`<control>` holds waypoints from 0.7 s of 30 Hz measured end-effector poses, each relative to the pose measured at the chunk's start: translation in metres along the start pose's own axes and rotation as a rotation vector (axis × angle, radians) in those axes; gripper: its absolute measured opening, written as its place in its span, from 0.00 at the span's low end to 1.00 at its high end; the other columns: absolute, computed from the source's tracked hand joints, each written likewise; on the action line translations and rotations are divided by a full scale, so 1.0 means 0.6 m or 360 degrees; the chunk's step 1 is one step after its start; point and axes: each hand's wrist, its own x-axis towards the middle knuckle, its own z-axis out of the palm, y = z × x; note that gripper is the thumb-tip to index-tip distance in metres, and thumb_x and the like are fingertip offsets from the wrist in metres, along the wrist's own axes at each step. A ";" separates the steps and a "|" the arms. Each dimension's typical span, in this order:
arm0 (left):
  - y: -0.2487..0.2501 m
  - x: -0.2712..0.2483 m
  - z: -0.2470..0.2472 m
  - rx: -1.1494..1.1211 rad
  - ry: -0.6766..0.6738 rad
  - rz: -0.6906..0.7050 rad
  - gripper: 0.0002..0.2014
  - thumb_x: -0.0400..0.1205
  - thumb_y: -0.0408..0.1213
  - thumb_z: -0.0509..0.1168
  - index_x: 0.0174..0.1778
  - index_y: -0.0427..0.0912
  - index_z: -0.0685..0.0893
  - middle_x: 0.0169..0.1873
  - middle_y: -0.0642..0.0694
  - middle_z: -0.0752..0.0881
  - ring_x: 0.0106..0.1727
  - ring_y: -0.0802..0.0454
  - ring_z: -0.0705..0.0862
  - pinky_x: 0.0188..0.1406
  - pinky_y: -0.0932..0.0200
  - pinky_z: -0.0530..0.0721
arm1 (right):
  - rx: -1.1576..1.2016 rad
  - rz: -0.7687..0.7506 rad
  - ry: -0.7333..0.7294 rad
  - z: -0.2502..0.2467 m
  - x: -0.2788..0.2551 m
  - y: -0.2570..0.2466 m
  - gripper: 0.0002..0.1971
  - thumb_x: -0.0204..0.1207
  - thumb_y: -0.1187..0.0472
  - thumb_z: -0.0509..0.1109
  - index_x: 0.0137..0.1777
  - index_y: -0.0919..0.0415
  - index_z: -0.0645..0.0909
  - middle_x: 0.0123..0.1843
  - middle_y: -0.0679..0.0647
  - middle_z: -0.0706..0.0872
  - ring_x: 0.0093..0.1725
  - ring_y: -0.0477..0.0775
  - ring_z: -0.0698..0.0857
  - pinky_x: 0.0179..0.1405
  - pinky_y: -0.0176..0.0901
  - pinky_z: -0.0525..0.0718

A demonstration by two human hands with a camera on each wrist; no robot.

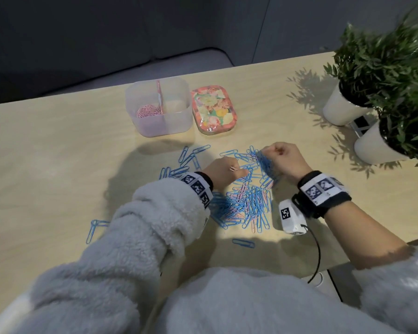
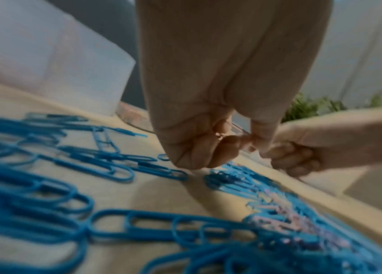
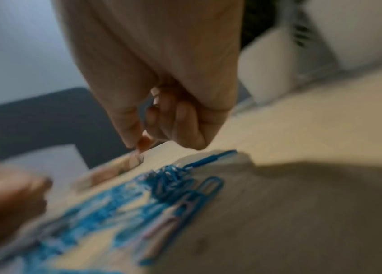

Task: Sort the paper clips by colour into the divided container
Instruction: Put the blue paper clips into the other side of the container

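A heap of blue and pink paper clips (image 1: 249, 201) lies mid-table, with more blue clips (image 2: 51, 185) spread to the left. The translucent divided container (image 1: 179, 116) stands at the back, with pink clips (image 1: 149, 111) in its left compartment. My left hand (image 1: 223, 171) hovers over the heap, fingers curled, and pinches a pink clip (image 1: 233, 168). My right hand (image 1: 284, 157) is raised just right of it, its thumb and forefinger (image 3: 142, 145) pinched together. A blurred tangle of blue clips (image 1: 267, 166) hangs beside it and also shows as a blue tangle (image 3: 169, 178) in the right wrist view.
A floral lid (image 1: 214, 109) lies right of the container. Two white pots with green plants (image 1: 340, 109) (image 1: 374, 145) stand at the right rear. Stray blue clips (image 1: 94, 229) (image 1: 243, 243) lie near the front edge. A dark seat sits beyond the table's far edge.
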 end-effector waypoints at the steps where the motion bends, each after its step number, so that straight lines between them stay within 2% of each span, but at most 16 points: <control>1: -0.002 0.003 0.004 0.0036 0.0013 0.0015 0.17 0.81 0.45 0.63 0.27 0.49 0.68 0.31 0.49 0.73 0.39 0.49 0.73 0.42 0.58 0.68 | -0.0319 -0.0169 0.0017 0.005 0.003 0.002 0.05 0.73 0.61 0.71 0.36 0.56 0.82 0.36 0.59 0.85 0.32 0.52 0.78 0.35 0.42 0.78; 3: -0.007 0.006 0.006 0.0001 0.0076 0.0058 0.15 0.81 0.42 0.62 0.28 0.49 0.70 0.28 0.51 0.74 0.34 0.51 0.73 0.37 0.58 0.69 | -0.0735 -0.0260 -0.0024 0.014 0.007 0.002 0.05 0.69 0.57 0.74 0.37 0.50 0.81 0.40 0.55 0.87 0.38 0.54 0.80 0.43 0.47 0.78; 5: -0.007 0.007 0.003 -0.0094 0.0138 0.0089 0.09 0.81 0.37 0.61 0.34 0.43 0.79 0.29 0.49 0.79 0.29 0.54 0.75 0.37 0.58 0.72 | -0.0847 -0.0247 0.0004 0.021 0.009 -0.002 0.06 0.68 0.57 0.75 0.37 0.50 0.80 0.39 0.53 0.86 0.41 0.56 0.80 0.44 0.47 0.77; 6: -0.005 0.007 0.001 -0.0091 0.0141 0.0104 0.08 0.81 0.35 0.60 0.41 0.39 0.83 0.33 0.46 0.82 0.30 0.53 0.76 0.39 0.58 0.73 | -0.0834 -0.0244 0.0031 0.023 0.011 -0.004 0.06 0.68 0.59 0.75 0.36 0.51 0.80 0.39 0.53 0.86 0.42 0.57 0.81 0.44 0.47 0.77; 8: -0.004 0.007 0.001 0.0049 0.0114 0.0122 0.10 0.83 0.35 0.57 0.49 0.35 0.83 0.43 0.42 0.84 0.39 0.49 0.77 0.46 0.56 0.74 | -0.0774 -0.0234 0.0051 0.023 0.015 -0.006 0.06 0.68 0.62 0.74 0.33 0.53 0.80 0.38 0.53 0.86 0.43 0.57 0.83 0.45 0.45 0.78; 11: -0.011 0.013 0.007 0.0325 0.0065 0.0186 0.07 0.82 0.37 0.61 0.48 0.37 0.81 0.51 0.39 0.83 0.50 0.44 0.79 0.52 0.53 0.74 | -0.0521 -0.0202 0.0009 0.017 0.018 -0.011 0.09 0.71 0.65 0.72 0.31 0.56 0.79 0.36 0.54 0.84 0.35 0.49 0.80 0.41 0.40 0.75; 13: -0.014 0.016 0.007 0.0398 0.0075 0.0185 0.02 0.80 0.35 0.63 0.43 0.41 0.79 0.47 0.42 0.80 0.52 0.42 0.80 0.53 0.54 0.73 | -0.0287 -0.0104 -0.0001 0.012 0.015 -0.014 0.12 0.72 0.65 0.71 0.30 0.55 0.75 0.33 0.55 0.82 0.24 0.39 0.76 0.30 0.33 0.75; 14: -0.014 0.018 0.004 0.0378 0.0094 0.0172 0.02 0.80 0.34 0.63 0.43 0.40 0.80 0.46 0.41 0.79 0.51 0.42 0.79 0.53 0.53 0.74 | -0.0137 -0.0026 -0.0014 0.009 0.013 -0.013 0.12 0.74 0.67 0.70 0.31 0.56 0.75 0.29 0.55 0.80 0.19 0.38 0.74 0.22 0.29 0.72; 16: -0.014 0.019 -0.006 0.0395 0.0119 0.0138 0.04 0.80 0.31 0.62 0.44 0.37 0.81 0.45 0.38 0.80 0.48 0.45 0.78 0.51 0.53 0.75 | 0.0261 0.0144 -0.0084 -0.002 0.003 -0.014 0.09 0.76 0.71 0.65 0.35 0.62 0.76 0.25 0.55 0.78 0.13 0.39 0.70 0.12 0.28 0.66; 17: -0.015 0.019 -0.012 0.0428 0.0140 0.0125 0.04 0.79 0.29 0.61 0.44 0.37 0.81 0.45 0.37 0.81 0.47 0.45 0.79 0.51 0.53 0.76 | 0.0479 0.0204 -0.0132 -0.009 -0.002 -0.013 0.06 0.77 0.74 0.62 0.40 0.65 0.77 0.24 0.56 0.78 0.13 0.41 0.70 0.11 0.27 0.64; 19: -0.024 0.019 -0.023 0.0460 0.0208 0.0117 0.05 0.79 0.29 0.60 0.45 0.38 0.81 0.48 0.37 0.83 0.49 0.43 0.81 0.51 0.53 0.77 | 0.0756 0.0274 -0.0196 -0.022 -0.011 -0.007 0.09 0.77 0.77 0.57 0.49 0.69 0.78 0.24 0.57 0.79 0.15 0.44 0.70 0.12 0.28 0.63; 21: -0.030 0.017 -0.028 0.0467 0.0212 0.0128 0.04 0.80 0.32 0.61 0.47 0.39 0.81 0.47 0.41 0.81 0.48 0.44 0.81 0.50 0.55 0.75 | 0.0817 0.0310 -0.0183 -0.031 -0.022 0.001 0.13 0.76 0.78 0.53 0.45 0.68 0.79 0.26 0.56 0.81 0.16 0.46 0.70 0.12 0.30 0.63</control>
